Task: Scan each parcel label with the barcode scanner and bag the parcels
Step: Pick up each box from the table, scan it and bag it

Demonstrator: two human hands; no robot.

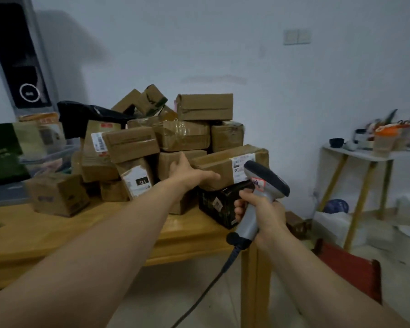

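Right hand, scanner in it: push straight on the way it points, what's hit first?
Likely the white label on the long brown parcel: the scanner in the right hand aims at it from close by, though depth is unclear.

Centre frame: left hand (187, 172) grips the left end of a long brown parcel (213, 165), thumb along its front face. White label (243, 165) on the parcel's right part. Right hand (258, 209) grips the handle of the grey barcode scanner (266, 178), its head just beside the label. The parcel rests on a black box (219, 204). Pile of parcels (182, 136) behind, on the wooden counter (81, 223).
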